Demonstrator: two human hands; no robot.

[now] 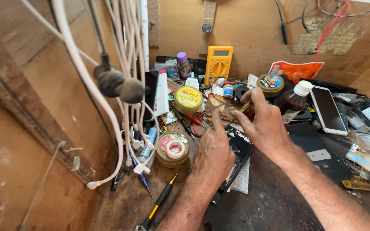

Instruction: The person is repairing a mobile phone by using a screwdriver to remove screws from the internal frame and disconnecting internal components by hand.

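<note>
Both hands hold up a thin clear sheet [220, 104], tinted amber, above the cluttered bench. My right hand [264, 128] pinches its right edge between thumb and forefinger. My left hand [214, 152] comes up from below, its fingertips on the sheet's lower edge. Under my left hand lies an opened black phone body [239, 149] with its insides showing, resting on a piece of bubble wrap [240, 182].
Behind the hands stand a yellow multimeter [219, 64], a yellow round tin [188, 99], a gold-lidded tin [270, 84] and a brown white-capped bottle [294, 100]. A white phone [328, 110] lies right. Left are hanging white cables [125, 85], a tub holding tape [173, 149] and a screwdriver [159, 203].
</note>
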